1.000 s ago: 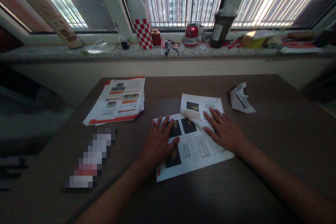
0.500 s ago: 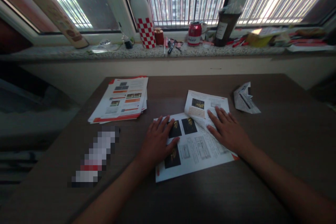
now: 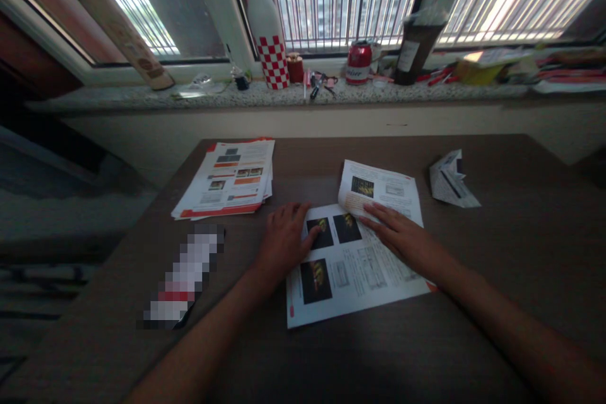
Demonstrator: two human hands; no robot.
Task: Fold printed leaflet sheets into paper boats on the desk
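A printed sheet of paper (image 3: 350, 271) lies on the desk between my hands, its upper right corner folded over so that a flap (image 3: 395, 192) shows the printed other side. My left hand (image 3: 286, 237) rests at the sheet's upper left edge, fingers stretched and thumb on a dark picture. Across the fold lies my right hand (image 3: 404, 233), flat, with its fingers extended toward the left. Part of the crease is hidden under it. Neither hand grips anything.
A stack of printed sheets (image 3: 227, 180) lies at the back left, with a pixelated phone-shaped object (image 3: 189, 278) in front. A folded paper piece (image 3: 452, 180) stands at the back right. The windowsill (image 3: 199, 98) holds a checkered bottle (image 3: 272, 57), a red can (image 3: 358, 63) and a dark cup (image 3: 416, 50).
My right hand has slid left along the fold, its fingers now closer together. My left hand has shifted slightly up and left off the pictures. The whole view has moved a little.
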